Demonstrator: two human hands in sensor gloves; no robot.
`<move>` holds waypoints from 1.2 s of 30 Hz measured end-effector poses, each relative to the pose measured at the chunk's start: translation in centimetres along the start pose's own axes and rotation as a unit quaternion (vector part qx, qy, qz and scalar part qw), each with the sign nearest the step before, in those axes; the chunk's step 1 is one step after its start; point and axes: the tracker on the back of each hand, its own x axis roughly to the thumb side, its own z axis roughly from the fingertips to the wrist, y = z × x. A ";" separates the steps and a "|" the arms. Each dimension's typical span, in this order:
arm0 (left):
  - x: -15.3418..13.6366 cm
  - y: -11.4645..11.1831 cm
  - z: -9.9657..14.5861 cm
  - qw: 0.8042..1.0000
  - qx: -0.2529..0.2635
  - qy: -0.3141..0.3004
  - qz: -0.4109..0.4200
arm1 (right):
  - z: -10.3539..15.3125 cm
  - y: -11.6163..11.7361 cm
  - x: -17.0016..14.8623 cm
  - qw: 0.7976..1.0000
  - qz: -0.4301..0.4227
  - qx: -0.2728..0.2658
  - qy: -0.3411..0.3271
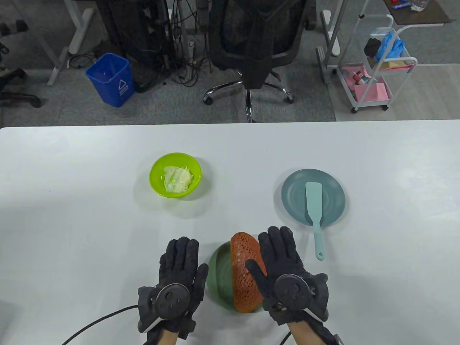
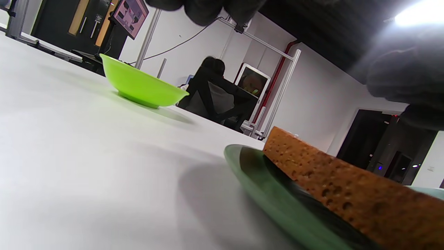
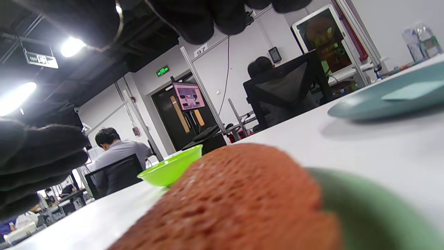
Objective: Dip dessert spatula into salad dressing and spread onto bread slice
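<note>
— Both hands, what are they doing?
— Left hand (image 1: pixel 178 276) lies flat, fingers spread, on the table (image 1: pixel 72 215) near its front edge, holding nothing. Right hand (image 1: pixel 284 266), also spread, rests over the bread slice (image 1: pixel 244 284) on the green plate (image 1: pixel 219 273).
— And the spatula?
— Spatula (image 1: pixel 314 212) lies on the blue plate (image 1: pixel 294 190), handle overhanging the rim. Dressing (image 1: pixel 178 178) fills the lime bowl (image 1: pixel 158 167) further back.

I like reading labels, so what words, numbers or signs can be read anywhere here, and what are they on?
"97": small white tag on the metal frame post, right wrist view.
Green lit sign above the dark door: too blurred to read.
White ceiling sign: unreadable.
Blue plastic waste bin: white recycling symbol, the text under it too small.
No readable text on the table things.
</note>
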 end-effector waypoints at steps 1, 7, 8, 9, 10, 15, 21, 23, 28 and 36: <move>0.0 0.0 0.0 1.000 0.002 -0.002 0.000 | 0.2 0.1 0.2 1.000 0.000 -0.005 0.002; 0.0 0.0 0.1 1.000 0.003 -0.007 -0.002 | 1.3 -0.1 0.1 1.000 -0.004 -0.001 0.021; 0.0 0.0 0.1 1.000 0.002 -0.006 -0.002 | 1.4 -0.2 0.0 1.000 -0.007 -0.004 0.023; 0.0 0.0 0.1 1.000 0.002 -0.005 -0.003 | 1.5 -0.3 -0.2 1.000 -0.005 -0.001 0.027; 0.0 0.0 0.1 1.000 0.003 -0.006 -0.004 | 1.6 -0.3 -0.4 0.999 -0.005 -0.002 0.032; 0.1 -0.1 0.0 1.000 0.000 -0.004 -0.008 | 1.7 -0.5 -1.5 0.999 -0.020 -0.002 0.051; 0.2 -0.3 0.0 1.000 -0.005 -0.002 -0.011 | 1.7 -0.7 -2.1 0.997 -0.035 -0.016 0.061; 0.2 -0.4 0.1 1.000 -0.005 -0.001 -0.008 | 1.7 -0.7 -2.1 0.997 -0.037 -0.017 0.061; 0.5 -0.5 0.1 1.000 -0.010 -0.004 -0.014 | 1.7 -0.7 -2.1 0.997 -0.035 -0.015 0.060; 0.4 -0.6 0.1 1.000 -0.013 -0.003 -0.012 | 1.7 -0.6 -2.0 0.998 -0.032 -0.014 0.058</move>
